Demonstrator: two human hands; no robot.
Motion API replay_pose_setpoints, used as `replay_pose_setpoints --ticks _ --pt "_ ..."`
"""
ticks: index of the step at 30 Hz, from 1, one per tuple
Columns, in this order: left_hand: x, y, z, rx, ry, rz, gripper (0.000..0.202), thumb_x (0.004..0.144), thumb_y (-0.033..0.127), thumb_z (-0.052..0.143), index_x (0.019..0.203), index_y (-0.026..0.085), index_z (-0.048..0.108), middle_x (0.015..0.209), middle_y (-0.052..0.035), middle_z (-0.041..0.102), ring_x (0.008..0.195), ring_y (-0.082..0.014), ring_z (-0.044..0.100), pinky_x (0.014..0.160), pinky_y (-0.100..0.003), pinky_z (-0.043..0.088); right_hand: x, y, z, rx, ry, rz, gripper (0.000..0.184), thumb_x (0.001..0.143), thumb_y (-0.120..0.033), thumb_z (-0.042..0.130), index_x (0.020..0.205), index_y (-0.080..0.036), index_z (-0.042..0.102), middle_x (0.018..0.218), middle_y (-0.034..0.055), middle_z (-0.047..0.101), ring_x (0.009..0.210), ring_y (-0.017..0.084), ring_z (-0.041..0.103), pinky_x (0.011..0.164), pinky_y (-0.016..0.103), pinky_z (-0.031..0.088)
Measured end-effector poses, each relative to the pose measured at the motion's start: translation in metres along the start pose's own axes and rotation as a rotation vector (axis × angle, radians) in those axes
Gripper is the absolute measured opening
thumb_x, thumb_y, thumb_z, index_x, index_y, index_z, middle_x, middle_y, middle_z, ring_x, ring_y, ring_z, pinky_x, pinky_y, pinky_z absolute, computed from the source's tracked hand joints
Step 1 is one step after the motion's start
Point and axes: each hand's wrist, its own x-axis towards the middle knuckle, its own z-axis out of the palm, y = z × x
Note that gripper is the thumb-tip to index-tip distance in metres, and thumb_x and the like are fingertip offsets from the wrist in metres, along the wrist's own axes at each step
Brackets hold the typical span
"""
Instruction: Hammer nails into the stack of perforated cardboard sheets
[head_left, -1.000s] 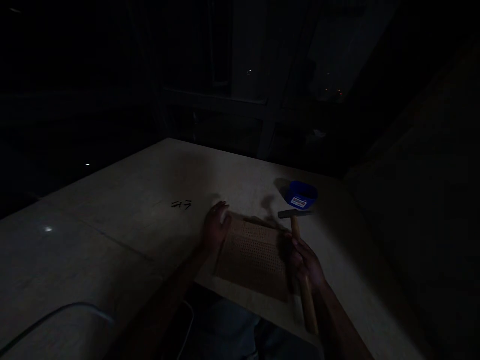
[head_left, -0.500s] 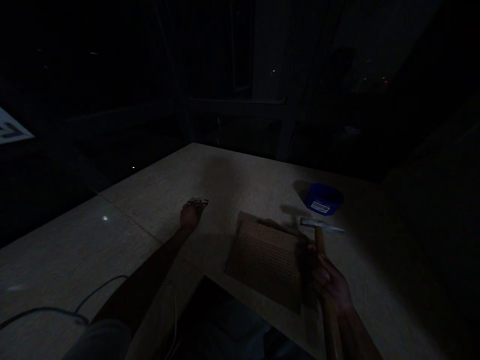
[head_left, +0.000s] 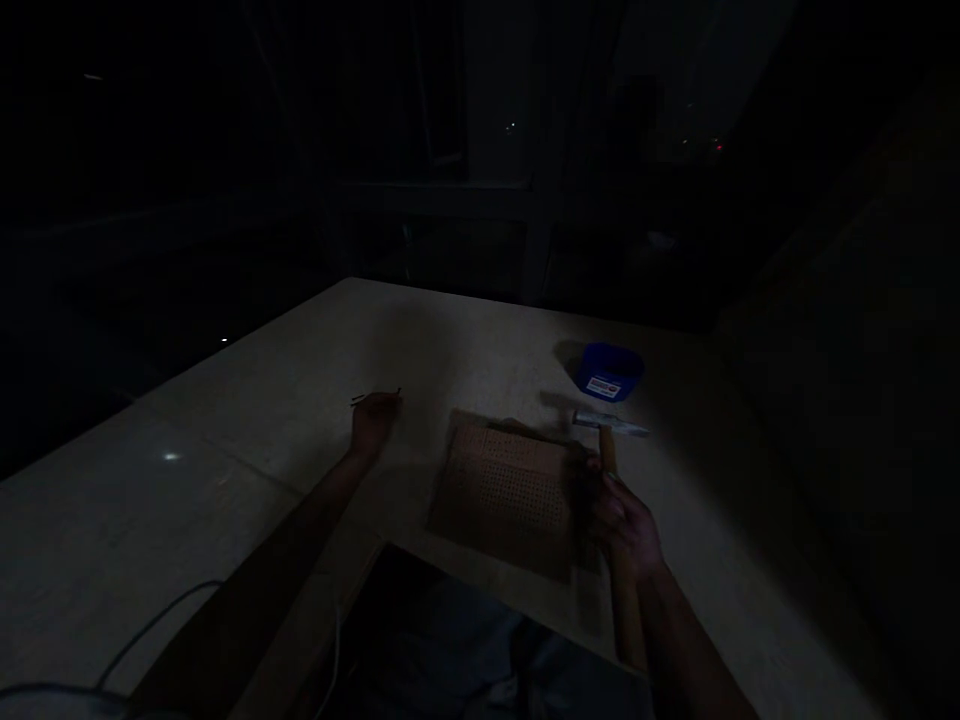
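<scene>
My right hand (head_left: 626, 520) is wrapped round the wooden handle of a hammer (head_left: 606, 450), its metal head pointing away from me. Beside it lies a brown board (head_left: 510, 490) covered with rows of small dark dots, partly in shadow. My left hand (head_left: 373, 425) is low over the table left of the board. Its fingers are pinched, with a thin dark nail (head_left: 399, 392) showing at the tips. A few more nails (head_left: 356, 401) lie just left of that hand. The dim light hides finer detail.
Behind the hammer stands a blue plastic tub (head_left: 611, 372) with a white label. The pale table (head_left: 300, 370) stretches back to a dark window. A cable (head_left: 161, 615) runs along the near left, and a thin cord (head_left: 335, 640) hangs by my lap.
The view has shifted to the right. My left hand has moved off the small pile of nails and now pinches one at its fingertips. My right hand keeps hold of the hammer.
</scene>
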Motion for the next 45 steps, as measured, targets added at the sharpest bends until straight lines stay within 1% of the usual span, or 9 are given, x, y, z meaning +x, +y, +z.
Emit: replay_pose_setpoints --ticks 3,7,11,14,18,23,30,34,45 --pt "-0.031 0.030 0.029 -0.204 -0.146 -0.075 0.036 0.071 0.048 0.067 0.081 0.014 0.070 0.071 -0.0067 0.068 0.056 -0.0131 0.055 0.052 -0.025 0.043 0.002 0.001 0.004 -0.021 0.046 -0.020 0.019 0.086 -0.025 0.071 0.103 -0.021 0.062 0.054 -0.0132 0.041 0.029 0.000 0.023 0.027 0.008 0.029" --pt "-0.071 0.075 0.072 -0.503 -0.408 -0.210 0.046 0.054 0.035 0.085 0.091 0.016 0.066 0.077 -0.0013 0.068 0.058 -0.0084 0.055 0.057 -0.022 0.044 0.006 0.003 0.010 -0.054 0.101 -0.067 0.025 0.079 -0.023 0.076 0.099 -0.020 0.061 0.058 -0.0113 0.051 0.032 0.000 0.030 0.029 0.009 0.032" --pt "-0.097 0.098 0.115 -0.583 -0.657 -0.121 0.058 0.061 0.037 0.084 0.112 0.018 0.065 0.078 0.0009 0.065 0.064 -0.0090 0.056 0.062 -0.022 0.046 0.007 0.002 0.018 -0.122 0.199 -0.115 0.027 0.075 -0.020 0.076 0.094 -0.022 0.058 0.086 -0.0026 0.072 0.040 0.004 0.049 0.035 0.016 0.045" --pt "-0.106 0.101 0.142 -0.535 -0.787 -0.072 0.048 0.066 0.043 0.081 0.104 0.015 0.069 0.084 -0.0038 0.068 0.071 -0.0126 0.061 0.065 -0.024 0.048 0.007 0.001 0.023 -0.176 0.246 -0.113 0.026 0.075 -0.018 0.076 0.092 -0.022 0.056 0.109 0.0034 0.074 0.070 0.016 0.072 0.054 0.028 0.060" --pt "-0.106 0.097 0.164 -0.511 -0.820 -0.111 0.045 0.065 0.046 0.081 0.095 0.015 0.067 0.083 -0.0046 0.071 0.075 -0.0168 0.066 0.066 -0.026 0.051 0.008 0.003 0.027 -0.187 0.198 -0.119 0.024 0.073 -0.011 0.074 0.087 -0.021 0.057 0.127 0.0073 0.069 0.117 0.029 0.065 0.088 0.045 0.059" --pt "-0.099 0.082 0.175 -0.387 -0.793 -0.018 0.036 0.066 0.045 0.079 0.086 0.016 0.069 0.082 -0.0057 0.074 0.077 -0.0190 0.069 0.071 -0.029 0.054 0.010 0.010 0.025 -0.214 0.190 -0.141 0.026 0.069 -0.007 0.072 0.085 -0.020 0.057 0.130 0.0079 0.067 0.122 0.029 0.062 0.102 0.051 0.050" --pt "-0.102 0.052 0.183 -0.257 -0.805 0.216 0.026 0.077 0.041 0.070 0.090 0.020 0.077 0.091 -0.0058 0.078 0.085 -0.0206 0.072 0.078 -0.031 0.058 0.006 0.011 0.023 -0.250 0.248 -0.210 0.026 0.070 -0.008 0.070 0.090 -0.021 0.059 0.120 0.0065 0.070 0.112 0.027 0.068 0.096 0.051 0.055" --pt "-0.101 0.050 0.184 -0.201 -0.824 0.260 0.023 0.080 0.037 0.068 0.093 0.021 0.078 0.096 -0.0050 0.079 0.089 -0.0212 0.073 0.082 -0.031 0.058 0.002 0.006 0.022 -0.293 0.279 -0.221 0.025 0.071 -0.009 0.071 0.089 -0.020 0.058 0.122 0.0080 0.068 0.115 0.028 0.066 0.090 0.050 0.058" --pt "-0.107 0.051 0.183 -0.224 -0.865 0.312 0.022 0.086 0.033 0.063 0.100 0.026 0.078 0.105 -0.0045 0.077 0.097 -0.0229 0.072 0.092 -0.039 0.056 -0.002 0.009 0.015 -0.403 0.313 -0.211 0.026 0.072 -0.013 0.076 0.088 -0.021 0.057 0.121 0.0079 0.067 0.113 0.027 0.066 0.094 0.050 0.055"
